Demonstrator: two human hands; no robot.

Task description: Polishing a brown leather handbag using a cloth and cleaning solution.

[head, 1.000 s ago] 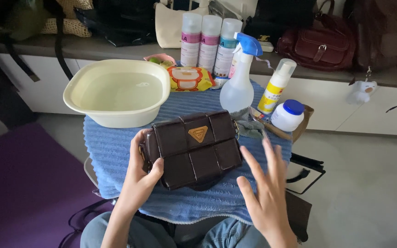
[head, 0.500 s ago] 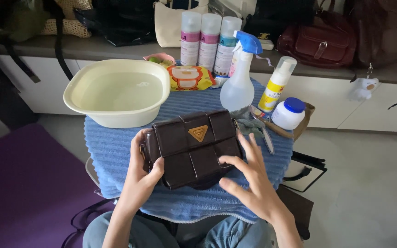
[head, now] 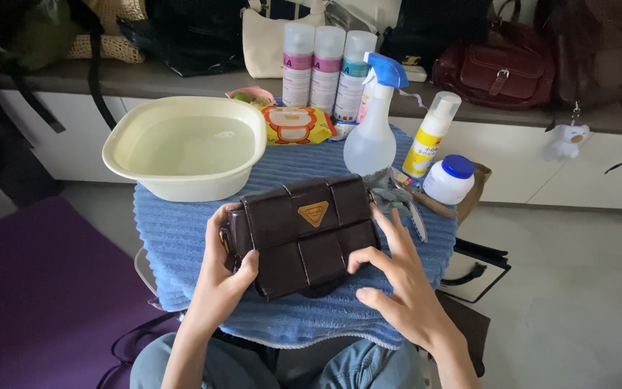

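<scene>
- Centrally, a dark brown quilted handbag [head: 302, 234] with a small tan triangular badge lies on a blue ribbed towel [head: 181, 238] that covers a small table.
- Left hand [head: 221, 277] grips the bag's left end: thumb pressed on the front panel, fingers wrapped round the side, so the hand is clamped on the bag.
- Right hand [head: 397, 277] rests against the bag's right end with fingers spread apart; the thumb and fingertips touch the front and the edge, but it does not close around the bag.
- Behind the bag on the left, a cream plastic basin [head: 188, 148] holding clear water sits on the towel, near the bag but apart from it.
- Behind it on the right stand a clear spray bottle [head: 372, 137] with a blue trigger, a yellow-and-white pump bottle [head: 432, 137] and a white jar [head: 449, 180] with a blue lid.
- An orange packet of wipes [head: 296, 124] lies between the basin and the spray bottle.
- Three tall spray cans [head: 329, 72] stand in a row at the back.
- Several bags line the grey counter [head: 145, 78] beyond the table.
</scene>
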